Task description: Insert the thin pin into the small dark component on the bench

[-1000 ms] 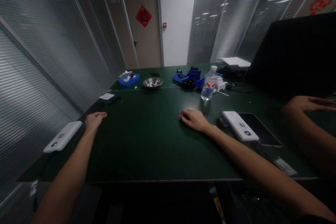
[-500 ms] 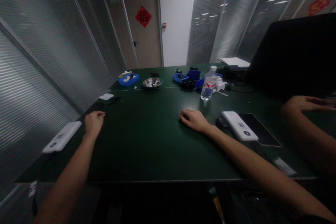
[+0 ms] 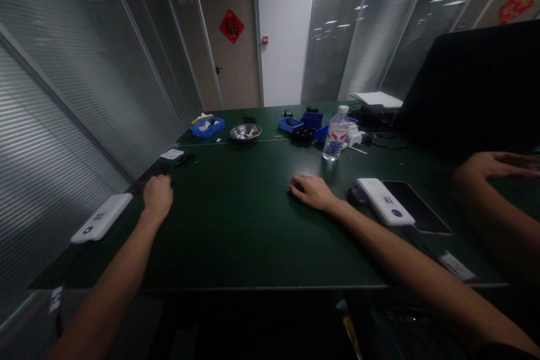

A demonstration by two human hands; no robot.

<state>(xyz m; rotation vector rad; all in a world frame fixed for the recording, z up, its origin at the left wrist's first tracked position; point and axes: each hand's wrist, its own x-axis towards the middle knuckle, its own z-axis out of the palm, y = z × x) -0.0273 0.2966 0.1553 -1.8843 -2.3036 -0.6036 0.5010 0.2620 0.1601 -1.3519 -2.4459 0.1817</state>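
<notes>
My left hand (image 3: 158, 197) is closed in a loose fist above the left part of the dark green table (image 3: 228, 225). A dark bit shows at its fingertips, too small and dim to name. Near that hand lie a white slip of paper (image 3: 172, 154) and a small dark object (image 3: 184, 161). Resting at mid-table, my right hand (image 3: 311, 191) has its thumb and index finger pinched together. A thin, pale, wire-like piece (image 3: 287, 186) sticks out leftward from this pinch; its exact kind is unclear.
White power banks (image 3: 101, 218) lie at left and right, the right one beside a phone (image 3: 415, 207). Farther back stand a water bottle (image 3: 336, 135), a metal bowl (image 3: 245, 133) and blue trays (image 3: 207, 127). Another person's hand (image 3: 493, 166) is at the right, below a black screen (image 3: 476, 90).
My left hand has shifted slightly right and turned, with its back now facing me. My right hand stays in place with the thin piece.
</notes>
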